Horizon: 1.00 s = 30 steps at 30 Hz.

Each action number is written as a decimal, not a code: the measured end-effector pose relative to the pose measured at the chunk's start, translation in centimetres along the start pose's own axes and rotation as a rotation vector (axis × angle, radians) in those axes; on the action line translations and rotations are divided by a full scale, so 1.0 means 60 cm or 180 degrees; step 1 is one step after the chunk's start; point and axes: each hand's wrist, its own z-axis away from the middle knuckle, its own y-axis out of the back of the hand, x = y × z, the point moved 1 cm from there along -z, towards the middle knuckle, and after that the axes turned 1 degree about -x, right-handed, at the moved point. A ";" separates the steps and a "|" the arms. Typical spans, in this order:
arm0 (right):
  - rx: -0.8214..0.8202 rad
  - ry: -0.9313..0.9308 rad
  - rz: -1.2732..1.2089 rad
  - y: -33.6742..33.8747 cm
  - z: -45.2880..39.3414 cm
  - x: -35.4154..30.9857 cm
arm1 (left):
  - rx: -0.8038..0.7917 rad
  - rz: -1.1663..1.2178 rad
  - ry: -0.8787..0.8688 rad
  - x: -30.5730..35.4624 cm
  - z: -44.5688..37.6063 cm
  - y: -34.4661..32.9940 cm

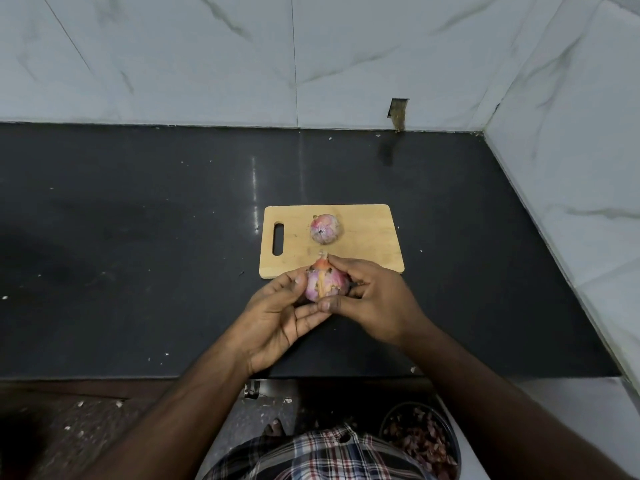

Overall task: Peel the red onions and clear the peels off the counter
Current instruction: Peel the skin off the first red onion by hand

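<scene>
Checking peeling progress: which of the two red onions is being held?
The onion in front, held between the left hand and right hand; the other onion lies untouched on the cutting board.

Counter [138, 237]: dark stone, polished, glossy with streak reflections. Board [363, 251]: pale wood, matt, smooth. Wall [207, 57]: white veined marble-look tile, satin sheen. Onion [326, 229] skin: papery, dry, flaking. Shirt [311, 455]: checked woven cloth. Bowl [455, 445]: possibly metal, view poor.

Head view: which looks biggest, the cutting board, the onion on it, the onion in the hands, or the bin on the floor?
1. Cutting board.
2. Bin, though partly hidden.
3. The two onions: the held onion and the board onion look alike; the held one is nearer and partly covered by the left hand and right hand.
</scene>
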 end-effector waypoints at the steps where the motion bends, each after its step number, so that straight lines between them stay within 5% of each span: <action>1: 0.0008 -0.0036 -0.0149 0.001 0.000 0.004 | 0.0011 -0.0006 -0.0004 0.001 0.000 0.000; 17: 0.0904 0.0045 -0.0979 -0.010 0.015 0.027 | -0.0052 0.0395 0.0114 -0.013 -0.004 -0.004; 24: 0.1011 0.0035 -0.0525 0.004 0.013 0.026 | -0.0181 0.0181 0.0127 -0.012 -0.003 0.007; 30: 0.0926 -0.0198 0.0667 0.043 0.012 0.043 | -0.0173 0.0165 0.0058 -0.013 -0.002 0.005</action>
